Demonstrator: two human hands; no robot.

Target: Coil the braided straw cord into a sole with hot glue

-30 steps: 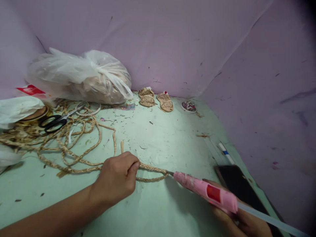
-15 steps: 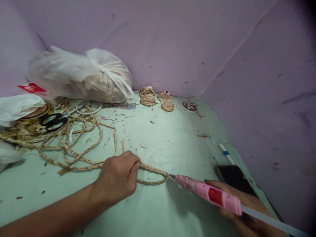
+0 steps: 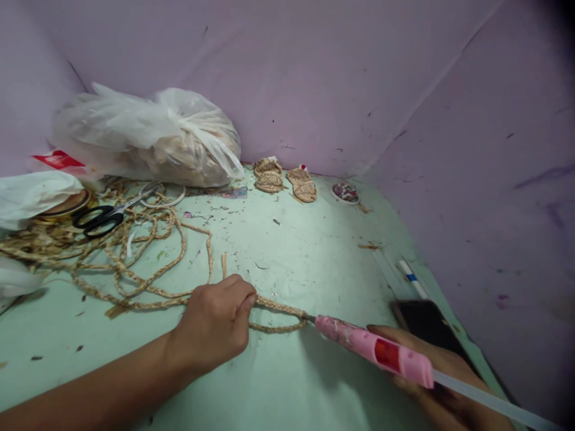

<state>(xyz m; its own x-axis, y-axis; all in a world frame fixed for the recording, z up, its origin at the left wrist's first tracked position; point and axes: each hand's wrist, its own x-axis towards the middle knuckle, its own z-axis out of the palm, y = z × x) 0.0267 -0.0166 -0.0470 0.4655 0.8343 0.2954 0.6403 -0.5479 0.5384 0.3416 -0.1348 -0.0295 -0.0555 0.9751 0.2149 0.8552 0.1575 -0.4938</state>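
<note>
Left fingers [image 3: 242,288] pinch braided cord [image 3: 278,306] looping rightward beyond them; right fingers [image 3: 403,336] wrap a glue gun [image 3: 359,343].

Far left we see a plastic bag [image 3: 175,137], left black-handled scissors [image 3: 117,213], far right a dish [image 3: 345,203], right a phone [image 3: 424,318]

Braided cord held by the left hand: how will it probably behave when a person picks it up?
The braided cord is probably floppy, since it lies in loose, curving loops. It is likely light, as it looks thin and like dry plant fibre. Lifting it might snag or drag the scissors, which seem to rest over some loops.
</note>
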